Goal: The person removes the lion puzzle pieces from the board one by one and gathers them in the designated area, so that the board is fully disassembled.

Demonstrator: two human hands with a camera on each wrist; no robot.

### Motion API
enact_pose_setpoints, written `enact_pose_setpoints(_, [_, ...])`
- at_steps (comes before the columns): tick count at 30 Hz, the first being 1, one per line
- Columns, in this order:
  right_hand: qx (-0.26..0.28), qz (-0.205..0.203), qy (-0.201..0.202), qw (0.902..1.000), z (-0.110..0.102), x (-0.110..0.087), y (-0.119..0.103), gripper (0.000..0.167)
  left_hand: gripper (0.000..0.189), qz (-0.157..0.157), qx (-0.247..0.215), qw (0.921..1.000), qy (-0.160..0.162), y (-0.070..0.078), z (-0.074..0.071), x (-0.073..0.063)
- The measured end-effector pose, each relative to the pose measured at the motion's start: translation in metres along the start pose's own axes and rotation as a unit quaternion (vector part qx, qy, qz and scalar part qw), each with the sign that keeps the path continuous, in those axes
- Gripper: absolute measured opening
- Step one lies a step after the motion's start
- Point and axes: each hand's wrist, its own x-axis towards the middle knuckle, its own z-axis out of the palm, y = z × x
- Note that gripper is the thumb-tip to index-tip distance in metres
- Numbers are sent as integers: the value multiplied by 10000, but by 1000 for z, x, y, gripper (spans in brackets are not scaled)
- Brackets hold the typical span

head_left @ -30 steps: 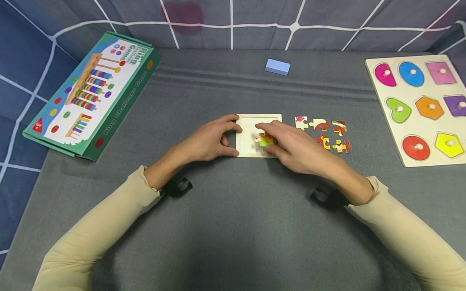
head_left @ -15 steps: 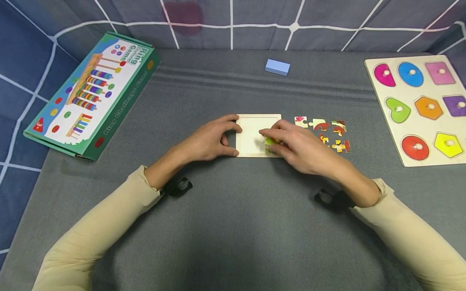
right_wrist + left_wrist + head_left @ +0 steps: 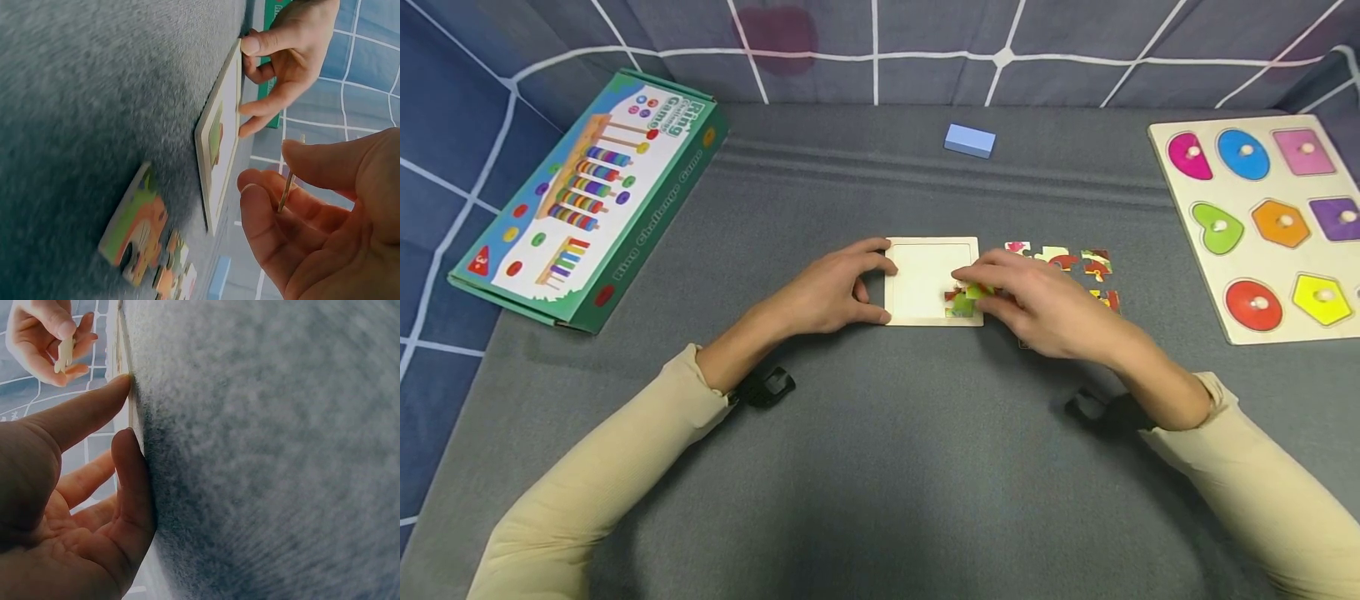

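A shallow wooden puzzle tray (image 3: 917,279) lies flat on the grey surface. My left hand (image 3: 835,287) grips its left side, thumb at the near corner and fingers at the far one. A green and red jigsaw piece (image 3: 958,306) sits in the tray's near right corner. Just above the tray's right edge, my right hand (image 3: 1037,300) pinches another jigsaw piece (image 3: 977,290), seen edge-on between thumb and fingers in the right wrist view. Several loose jigsaw pieces (image 3: 1096,265) lie right of the tray, some partly hidden by the right hand.
At the far left lies a green Ring Challenge Game box (image 3: 602,192). A blue block (image 3: 970,141) rests near the back. A knobbed shape board (image 3: 1255,258) is at the right. Grid-patterned cloth (image 3: 835,79) rises behind.
My right hand has shifted right, from over the tray's middle to its right edge, with a piece in its fingers. The piece in the near right corner now shows. The left hand has stayed.
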Motion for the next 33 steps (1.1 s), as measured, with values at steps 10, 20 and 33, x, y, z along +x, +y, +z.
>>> enact_pose_setpoints(10, [10,-161,121,9998,-9,-11,6,36,55,-15,6,10000,-7,0,0,-1])
enact_pose_setpoints(20, [-88,-14,82,9999,-17,-18,7,36,55,-11,-33,10000,-26,0,-1,0])
enact_pose_setpoints(33, [-143,47,266,9995,-20,-42,16,49,54,-4,-33,10000,-20,-1,0,0])
